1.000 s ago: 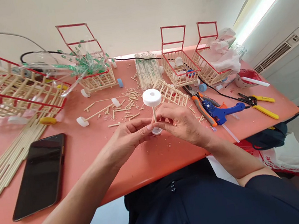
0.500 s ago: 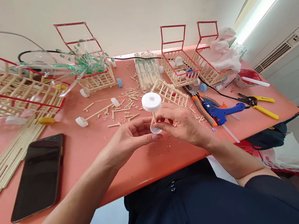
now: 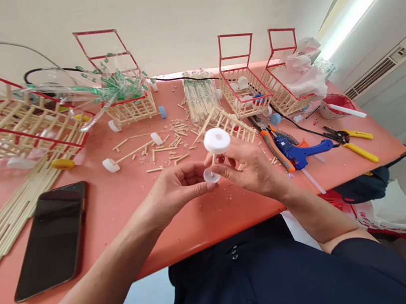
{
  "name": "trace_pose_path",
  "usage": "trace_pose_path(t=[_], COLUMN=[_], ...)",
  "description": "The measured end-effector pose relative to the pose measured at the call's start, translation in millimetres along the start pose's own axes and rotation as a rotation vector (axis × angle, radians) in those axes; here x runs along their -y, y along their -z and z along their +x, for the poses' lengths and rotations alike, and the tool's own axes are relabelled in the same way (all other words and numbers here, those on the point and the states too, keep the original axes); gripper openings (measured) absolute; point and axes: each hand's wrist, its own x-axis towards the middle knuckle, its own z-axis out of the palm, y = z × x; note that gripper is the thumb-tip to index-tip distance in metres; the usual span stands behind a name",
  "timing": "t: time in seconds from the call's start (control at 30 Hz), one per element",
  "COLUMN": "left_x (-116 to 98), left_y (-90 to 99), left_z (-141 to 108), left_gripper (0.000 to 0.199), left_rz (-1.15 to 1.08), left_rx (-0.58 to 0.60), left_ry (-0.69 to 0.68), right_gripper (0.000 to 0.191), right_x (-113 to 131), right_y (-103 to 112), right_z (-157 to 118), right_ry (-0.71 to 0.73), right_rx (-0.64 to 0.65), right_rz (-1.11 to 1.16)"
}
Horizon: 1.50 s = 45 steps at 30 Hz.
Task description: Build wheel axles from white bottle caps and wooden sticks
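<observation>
Between my hands stands a thin wooden stick (image 3: 214,159) with a white bottle cap (image 3: 217,141) on its upper end. Its lower end meets a second white cap (image 3: 211,176), which lies hollow side up. My left hand (image 3: 180,181) pinches that lower cap by its rim between thumb and fingers. My right hand (image 3: 242,164) closes thumb and fingers round the stick just above the lower cap. The stick leans a little to the right at its top. Behind the hands lies a small ladder-like stick frame (image 3: 235,125).
A phone (image 3: 51,241) and long sticks (image 3: 5,225) lie left. Stick carts with red handles (image 3: 242,91) line the back. Stick offcuts (image 3: 175,143) and a capped axle (image 3: 131,154) lie mid-table. A blue glue gun (image 3: 301,153), pliers (image 3: 276,149) and yellow-handled strippers (image 3: 356,143) are right.
The stick's top and upper cap have tilted to the right. My right hand's fingers have shifted slightly on it, while the lower cap stays in my left hand.
</observation>
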Motion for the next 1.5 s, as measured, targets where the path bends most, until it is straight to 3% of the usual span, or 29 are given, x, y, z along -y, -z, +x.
trace_pose_path(t=[0.2,0.4,0.63,0.9,1.23,1.5], left_x=[-1.6,-3.1,-1.5,-1.9,-2.2,-0.9], left_y=[-1.4,-2.4,-1.2,-1.5,-1.4,0.8], left_z=[0.4,0.9,1.0,1.7,1.8,3.3], left_gripper=[0.052,0.053,0.056,0.055,0.055,0.057], left_rz=[0.024,0.017,0.070,0.096,0.115,0.152], left_rx=[-0.038,-0.076,-0.070,-0.063,-0.092,-0.083], left_ry=[0.031,0.054,0.071,0.081,0.087,0.093], right_gripper=[0.033,0.065,0.042,0.023,0.021,0.020], right_x=[-1.3,2.0,-2.0,-0.7,-0.1,-1.7], right_y=[1.1,8.3,13.3,15.5,15.8,15.7], right_z=[-0.7,-2.7,-5.1,-3.0,-2.1,0.8], right_ry=[0.021,0.009,0.038,0.091,0.085,0.192], right_rx=[-0.109,-0.198,-0.317,-0.343,-0.359,-0.384], right_rz=[0.032,0.077,-0.065,-0.157,-0.149,-0.193])
